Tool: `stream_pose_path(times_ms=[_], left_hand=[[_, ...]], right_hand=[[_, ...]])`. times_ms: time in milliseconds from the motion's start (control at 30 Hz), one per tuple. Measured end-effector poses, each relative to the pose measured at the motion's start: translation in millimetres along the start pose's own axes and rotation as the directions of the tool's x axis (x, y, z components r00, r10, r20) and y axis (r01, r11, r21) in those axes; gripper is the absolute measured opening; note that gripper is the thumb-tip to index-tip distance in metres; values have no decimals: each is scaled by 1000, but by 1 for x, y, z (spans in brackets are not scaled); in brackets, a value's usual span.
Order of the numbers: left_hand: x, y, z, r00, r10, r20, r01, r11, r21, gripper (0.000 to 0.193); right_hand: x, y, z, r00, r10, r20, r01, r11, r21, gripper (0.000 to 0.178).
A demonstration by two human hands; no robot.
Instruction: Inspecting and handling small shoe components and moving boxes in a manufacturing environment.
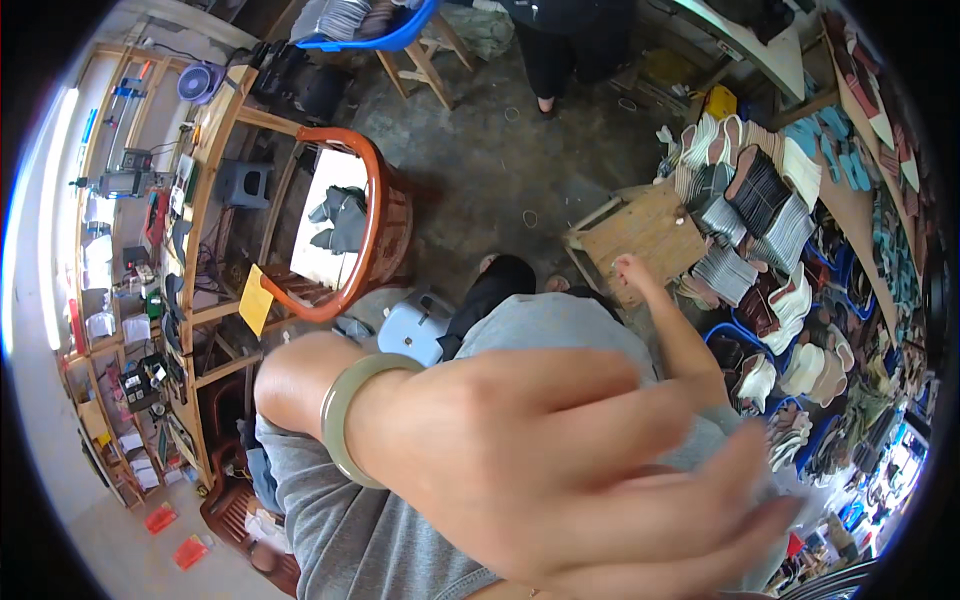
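Close to the camera, my left hand (560, 460) fills the lower middle, with a pale green bangle (345, 425) round its wrist. Its fingers are bent and loosely apart, blurred at the tips, and nothing shows in them. Lower down and further off, my right hand (630, 268) is over the edge of a small wooden table (650, 235). The fingers there are curled together; what they hold, if anything, is too small to make out. Behind my left hand are my grey shirt and dark trousers.
A light blue plastic stool (412, 335) stands by my legs. To the left, a red-brown rounded chair (375, 200) bears a white board with dark pieces. Wooden shelves (215, 150) line the left side. Stacked shoe parts (755, 200) crowd the right. Another person's dark-clothed legs (560, 50) appear at the top.
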State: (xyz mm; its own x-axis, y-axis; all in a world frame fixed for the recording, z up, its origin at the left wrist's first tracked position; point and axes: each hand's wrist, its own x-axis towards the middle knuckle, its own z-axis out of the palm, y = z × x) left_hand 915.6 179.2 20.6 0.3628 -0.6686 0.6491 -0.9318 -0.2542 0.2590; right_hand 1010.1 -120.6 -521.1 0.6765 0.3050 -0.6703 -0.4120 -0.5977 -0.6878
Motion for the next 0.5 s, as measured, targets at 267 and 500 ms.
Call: stream_pose_path(times_ms=[267,500], left_hand=[[-175,-95,29,578,-795,185,739,606,294,37],[-439,-48,112,-85,-882,463,830,194,523,23]], right_hand=[[-36,-60,34,995,-79,-65,67,983,-170,24],[-77,-34,34,992,105,-72,-124,921,-370,27]])
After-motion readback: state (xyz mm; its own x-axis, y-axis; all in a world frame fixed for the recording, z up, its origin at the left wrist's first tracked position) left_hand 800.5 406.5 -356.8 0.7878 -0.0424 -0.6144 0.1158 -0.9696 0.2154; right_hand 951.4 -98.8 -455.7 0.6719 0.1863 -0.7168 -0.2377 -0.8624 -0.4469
